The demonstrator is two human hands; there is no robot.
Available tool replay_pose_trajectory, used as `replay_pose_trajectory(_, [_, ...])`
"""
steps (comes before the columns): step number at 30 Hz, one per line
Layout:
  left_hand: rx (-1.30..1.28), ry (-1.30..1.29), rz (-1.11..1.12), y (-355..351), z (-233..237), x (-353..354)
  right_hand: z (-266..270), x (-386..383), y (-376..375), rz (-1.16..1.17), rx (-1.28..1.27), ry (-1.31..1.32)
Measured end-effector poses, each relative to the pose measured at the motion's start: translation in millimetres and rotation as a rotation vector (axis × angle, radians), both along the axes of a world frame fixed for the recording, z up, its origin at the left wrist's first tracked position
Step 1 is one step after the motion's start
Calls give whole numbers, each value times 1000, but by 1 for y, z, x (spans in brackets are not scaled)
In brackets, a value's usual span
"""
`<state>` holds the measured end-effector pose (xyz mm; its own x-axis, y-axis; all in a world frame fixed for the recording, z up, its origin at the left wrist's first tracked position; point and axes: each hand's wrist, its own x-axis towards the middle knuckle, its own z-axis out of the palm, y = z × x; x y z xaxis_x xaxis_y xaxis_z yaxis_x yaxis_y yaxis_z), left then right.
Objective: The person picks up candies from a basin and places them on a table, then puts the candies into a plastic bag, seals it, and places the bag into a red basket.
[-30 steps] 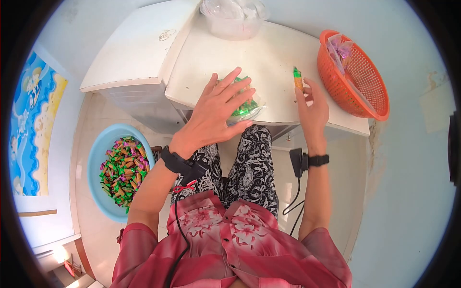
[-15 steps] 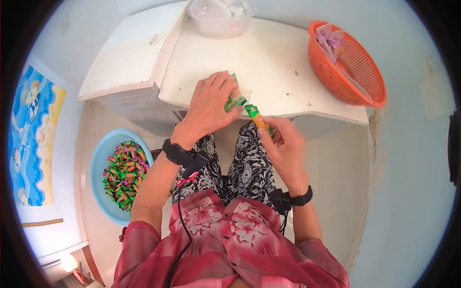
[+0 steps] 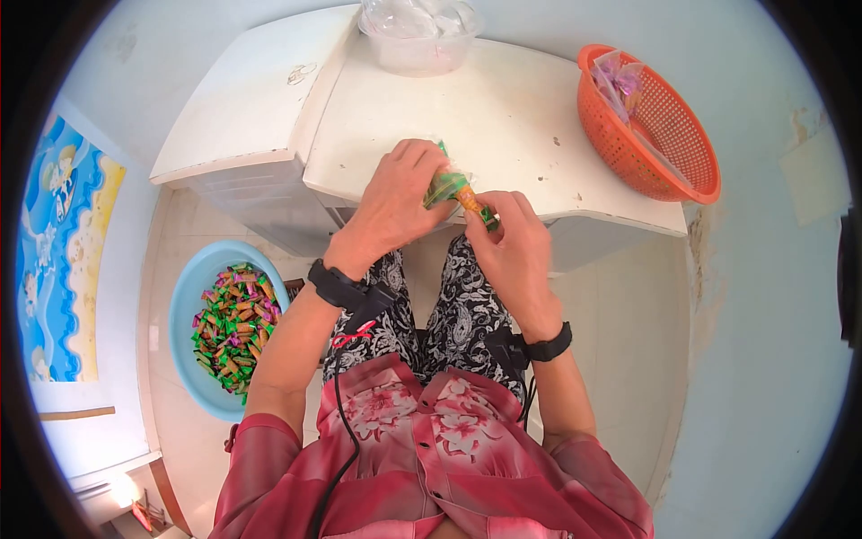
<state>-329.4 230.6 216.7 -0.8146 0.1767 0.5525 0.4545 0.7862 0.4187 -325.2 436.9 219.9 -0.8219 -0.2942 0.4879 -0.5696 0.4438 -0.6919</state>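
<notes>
My left hand [image 3: 400, 193] is closed around a small clear plastic bag [image 3: 446, 186] with green-wrapped candies showing inside, over the front edge of the white table [image 3: 431, 108]. Between the fingertips of my right hand [image 3: 512, 247] is a wrapped candy [image 3: 469, 199], orange-brown in the middle with green twisted ends. Its far end overlaps the bag's opening in this view. Part of the bag is hidden behind my left fingers.
On the floor at left stands a light blue basin [image 3: 184, 337] holding many green and purple wrapped candies [image 3: 235, 323]. An orange basket [image 3: 620, 148] with filled bags [image 3: 620, 85] sits at the table's right. A clear tub [image 3: 420, 54] of plastic bags stands at the back.
My right hand has moved left and slightly up, bringing the candy from beside the bag to its opening. My left hand stays closed on the bag.
</notes>
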Motion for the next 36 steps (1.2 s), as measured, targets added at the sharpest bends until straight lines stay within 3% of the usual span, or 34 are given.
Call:
replay_pose_trajectory(16, [65, -2, 7, -8, -1, 3, 29, -12, -2, 52, 51, -116])
replay_pose_trajectory(23, [199, 72, -27, 6, -4, 5, 10, -17, -21, 20, -92, -95])
replay_pose_trajectory(28, [50, 143, -15, 9, -6, 5, -9, -28, -34, -50, -86, 23])
replay_pose_trajectory(32, [0, 174, 35, 6, -6, 5, -11, -30, -30, 29, -185, -130])
replay_pose_trajectory(34, [90, 131, 48, 3, -3, 5, -6, -25, -20, 149, -296, -259])
replay_pose_trajectory(36, [212, 63, 28, 3, -4, 7, -9, -30, -9, 186, -238, -274])
